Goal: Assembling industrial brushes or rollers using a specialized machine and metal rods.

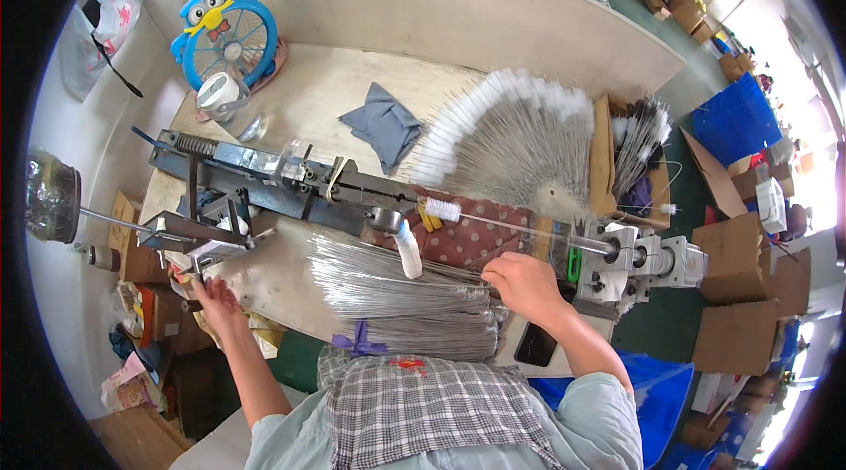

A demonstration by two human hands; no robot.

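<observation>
My left hand (220, 303) is at the left, its fingers stretched out beside a metal bracket (208, 251) and a short dark handle (190, 305). Whether it touches the handle is unclear. With fingers pinched together, my right hand (522, 283) is at the right ends of a bundle of thin metal wires (405, 285); what it pinches is hidden. Beyond it, a white-bristled brush (442, 210) on a twisted wire stem stretches between the long metal machine (264, 166) and the chuck (599, 246) at right. A white-wrapped lever (408, 250) hangs over the wires.
Finished-looking white brushes (502, 131) lie fanned out at the back, next to a cardboard box (603, 157) with more brushes. A grey cloth (383, 125), a blue fan (231, 43) and a phone (535, 345) are on the table. A low partition (441, 7) borders the back.
</observation>
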